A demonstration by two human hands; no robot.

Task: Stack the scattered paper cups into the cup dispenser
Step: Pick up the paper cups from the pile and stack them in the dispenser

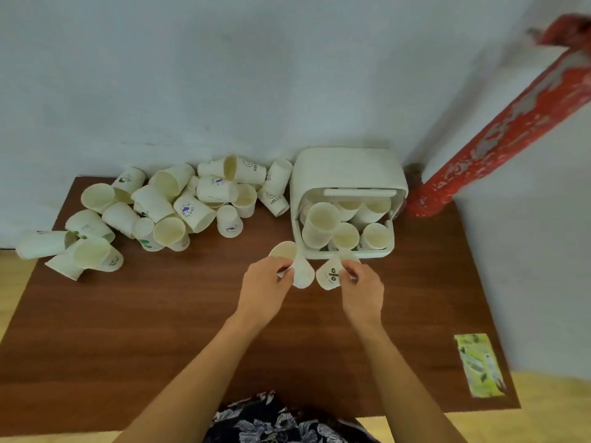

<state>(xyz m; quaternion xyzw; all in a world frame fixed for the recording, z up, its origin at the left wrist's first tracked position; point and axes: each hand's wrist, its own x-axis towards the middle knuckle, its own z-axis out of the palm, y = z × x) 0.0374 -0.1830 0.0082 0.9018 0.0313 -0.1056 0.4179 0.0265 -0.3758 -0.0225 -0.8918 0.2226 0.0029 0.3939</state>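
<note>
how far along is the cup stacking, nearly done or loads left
Partly done. Several stacks of cups already stand in the white dispenser. In hand: the left hand grips a cup and the right hand grips a printed cup, both just in front of the dispenser. Left: a big pile of scattered cups on the table's left side, so most remains.

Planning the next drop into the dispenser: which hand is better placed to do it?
Probably the right hand: the printed cup it grips sits just before the dispenser. The left hand holds its cups off the dispenser's left corner.
</note>
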